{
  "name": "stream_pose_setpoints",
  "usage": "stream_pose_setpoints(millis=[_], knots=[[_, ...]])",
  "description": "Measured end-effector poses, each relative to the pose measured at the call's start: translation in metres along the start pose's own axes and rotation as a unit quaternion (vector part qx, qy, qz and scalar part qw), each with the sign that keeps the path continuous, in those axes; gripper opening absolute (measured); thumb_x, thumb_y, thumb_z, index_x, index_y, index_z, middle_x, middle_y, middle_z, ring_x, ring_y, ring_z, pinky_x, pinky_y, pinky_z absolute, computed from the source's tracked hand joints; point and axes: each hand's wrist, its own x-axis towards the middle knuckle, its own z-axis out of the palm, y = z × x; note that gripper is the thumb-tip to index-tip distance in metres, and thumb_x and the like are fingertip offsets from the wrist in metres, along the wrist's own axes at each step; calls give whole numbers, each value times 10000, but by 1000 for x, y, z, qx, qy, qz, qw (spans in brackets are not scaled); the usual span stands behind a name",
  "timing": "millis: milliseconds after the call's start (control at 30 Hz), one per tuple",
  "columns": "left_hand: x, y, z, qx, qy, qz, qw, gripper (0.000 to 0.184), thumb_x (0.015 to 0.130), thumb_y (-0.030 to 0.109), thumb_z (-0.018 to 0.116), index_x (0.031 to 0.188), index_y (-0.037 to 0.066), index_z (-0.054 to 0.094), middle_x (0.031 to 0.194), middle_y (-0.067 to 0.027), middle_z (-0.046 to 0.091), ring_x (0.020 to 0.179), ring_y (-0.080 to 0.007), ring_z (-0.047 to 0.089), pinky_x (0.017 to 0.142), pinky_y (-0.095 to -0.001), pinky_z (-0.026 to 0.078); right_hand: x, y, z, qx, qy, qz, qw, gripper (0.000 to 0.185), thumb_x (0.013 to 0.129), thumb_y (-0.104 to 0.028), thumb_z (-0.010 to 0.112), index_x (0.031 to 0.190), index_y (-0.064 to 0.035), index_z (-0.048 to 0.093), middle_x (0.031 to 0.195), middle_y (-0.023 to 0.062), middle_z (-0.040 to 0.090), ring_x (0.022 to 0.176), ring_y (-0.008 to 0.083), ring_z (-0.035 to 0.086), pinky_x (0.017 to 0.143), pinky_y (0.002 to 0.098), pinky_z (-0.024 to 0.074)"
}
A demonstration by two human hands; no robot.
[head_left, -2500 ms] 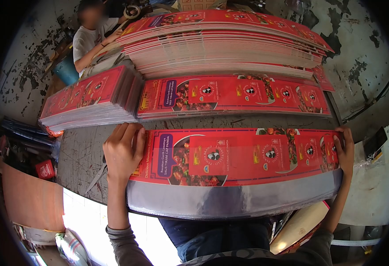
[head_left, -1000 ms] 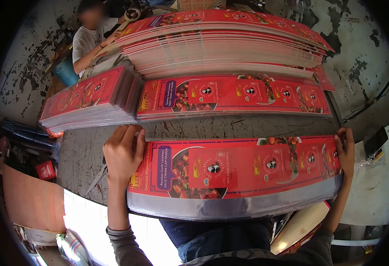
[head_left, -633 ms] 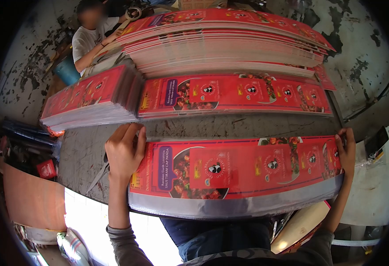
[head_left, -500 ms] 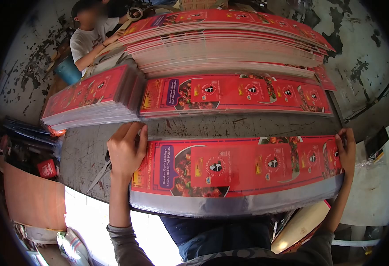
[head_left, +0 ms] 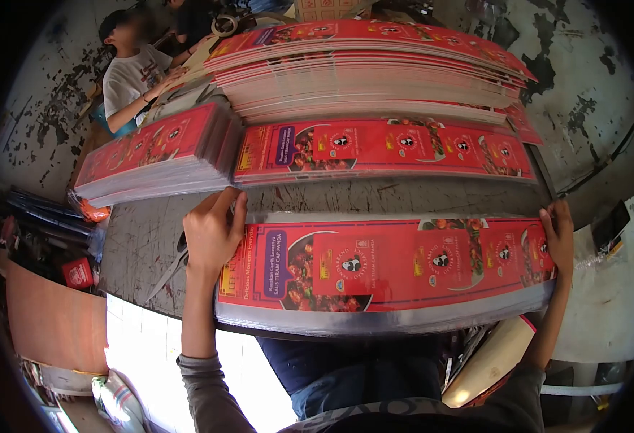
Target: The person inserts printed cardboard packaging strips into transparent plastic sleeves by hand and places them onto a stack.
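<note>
"How are we holding our arms?"
"We're stretching both forward, curling our left hand (head_left: 214, 229)'s fingers closed on the left end of the red printed sheets (head_left: 396, 270) and gripping their right end with our right hand (head_left: 559, 234)."
"Where are they lying?"
"Lower centre, on the scratched grey table (head_left: 136, 245); scissors (head_left: 169, 278) are lying beside our left wrist. Upper left, a person (head_left: 133, 83) is reaching forward; paint is peeling from the walls (head_left: 584, 94)."

Peeling paint leaves dark patches on the pale wall (head_left: 588, 115).
</note>
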Motion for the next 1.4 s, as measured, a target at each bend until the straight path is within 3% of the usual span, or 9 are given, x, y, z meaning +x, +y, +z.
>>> stream_pose_setpoints(millis=[267,567,867,1033,1133,1400], knots=[[0,-1,0,13,2,-1,1000,78,796,126,586,769,52,586,583,-94,546,479,-276,533,443,-362,396,0,-4,-2,-5,-17,16,1000,243,855,-187,540,799,22,430,765,125,394,666,241,425,627,308,372],[1,0,-6,14,21,54,998,78,793,132,597,760,61,600,584,-71,547,464,-229,537,423,-329,387,-6,-3,-2,15,8,20,1000,220,861,-181,534,857,31,476,819,129,447,712,258,484,656,300,408],[4,5,-18,-114,-51,84,989,74,729,88,641,728,28,597,653,-73,552,532,-189,577,471,-279,487,-6,-15,-4,-3,48,-16,999,170,824,-110,569,796,23,466,774,112,461,710,218,460,692,262,378],[4,7,-16,-118,-45,124,984,123,651,71,677,681,29,565,641,-69,500,550,-214,534,481,-300,448,-7,-14,-3,-6,44,6,999,216,821,-124,572,775,26,424,715,109,435,674,194,422,666,273,371],[4,9,-17,-130,-81,100,983,185,619,66,689,634,29,509,620,-65,450,553,-226,486,501,-320,407,-8,-12,-3,3,29,14,999,220,823,-117,566,771,22,402,708,99,414,665,185,392,651,272,361],[3,1,-12,-157,-134,95,974,237,660,105,695,649,40,468,663,-70,445,588,-240,464,536,-341,376,-6,-11,-3,18,30,-9,999,219,809,-123,583,769,7,411,706,94,391,655,176,390,623,271,358]])
